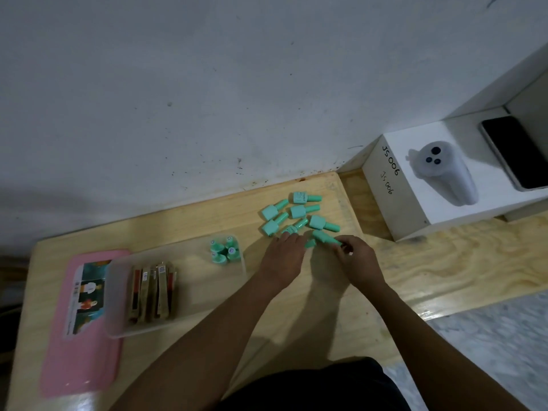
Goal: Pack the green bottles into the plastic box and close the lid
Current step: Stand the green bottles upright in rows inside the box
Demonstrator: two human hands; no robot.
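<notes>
Risk of rolling bottles and a toppled cluster in the box

Head view: right hand (358,262) pinches a mint-green nail-polish bottle (324,237) by its cap end, low over the wooden table (178,226). Left hand (284,256) lies just beside it, with its fingertips (292,232) on another bottle of the loose pile (296,215). Whether they have closed round it cannot be told. The rest of the pile lies on its sides, close to the wall and near the table's right edge.

The clear plastic box (204,280) sits to the left with its top open. A few packed bottles (224,250) stand upright in its far right corner, and brown sachets (152,292) fill its left part. The pink lid (83,351) lies flat at the box's left side, its edge seemingly under the box.

Likely troubles from here:
- The bottles have round caps and lie loose, so a nudge from either hand could send one rolling toward the table edge.
- A pinch on the cap alone is weak, and the heavier body may swing or slip on the way to the box.
- The upright cluster has nothing bracing it on its open sides, so setting a bottle down hard could knock the others over.
- If the bottles stand taller than the box wall, or the sachets stick up, the lid may not seat.
- Pulling the lid out from under the box could shift it and tip its contents
</notes>
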